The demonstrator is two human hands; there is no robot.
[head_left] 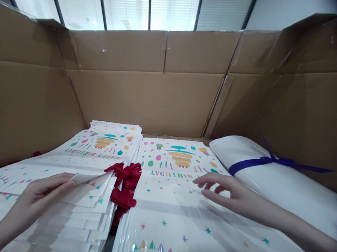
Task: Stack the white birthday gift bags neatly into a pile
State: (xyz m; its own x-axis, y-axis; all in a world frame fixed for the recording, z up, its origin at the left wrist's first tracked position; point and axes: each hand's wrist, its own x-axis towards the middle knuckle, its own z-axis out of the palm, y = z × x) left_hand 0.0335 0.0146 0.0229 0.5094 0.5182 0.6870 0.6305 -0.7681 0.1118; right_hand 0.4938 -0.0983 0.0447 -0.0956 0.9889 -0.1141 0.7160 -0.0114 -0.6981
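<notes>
Cardboard walls (161,103) enclose two stacks of white "Happy Birthday" bags. Left hand (39,194) pinches the top bag's edge on the left stack (82,153). Right hand (225,192), fingers spread, rests flat on the right stack (172,201).

Bright daylight enters through windows (151,8) well beyond the right hand (231,192); tape (104,50) above it glares, edges bow, fingertips (199,180) blur slightly.

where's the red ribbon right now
The red ribbon lies left of centre in the head view, between the left bag stack and the right bag stack, near the left hand.
</notes>
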